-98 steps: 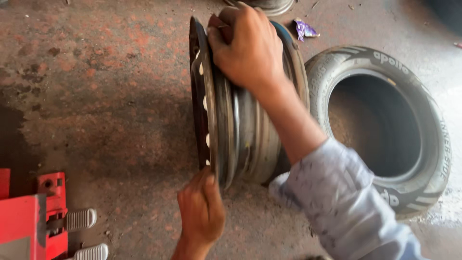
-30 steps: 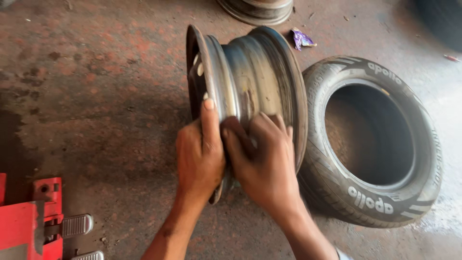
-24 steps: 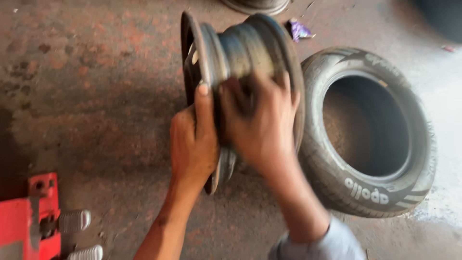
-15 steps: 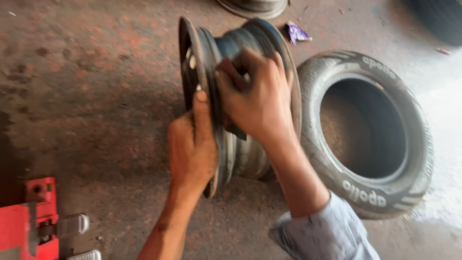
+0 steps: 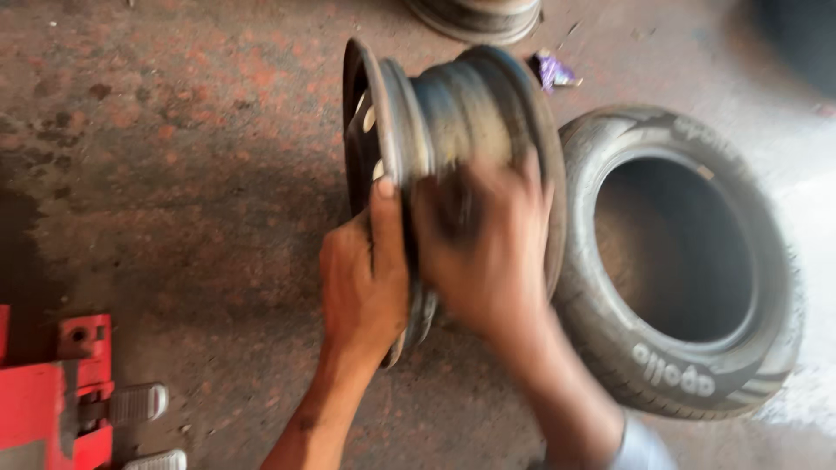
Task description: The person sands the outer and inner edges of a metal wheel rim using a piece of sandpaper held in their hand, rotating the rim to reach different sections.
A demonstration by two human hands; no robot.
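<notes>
Sliding lower across the heavy, stiff grey steel wheel rim (image 5: 453, 130), my right hand (image 5: 483, 252) presses flat and blurred while my left hand (image 5: 364, 283) clamps its front flange

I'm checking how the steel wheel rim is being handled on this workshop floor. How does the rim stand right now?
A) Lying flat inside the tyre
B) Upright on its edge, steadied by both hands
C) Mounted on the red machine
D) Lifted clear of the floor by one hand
B: the steel wheel rim stands on edge on the floor, left hand on its front flange, blurred right hand on its barrel, the tyre beside it.
</notes>
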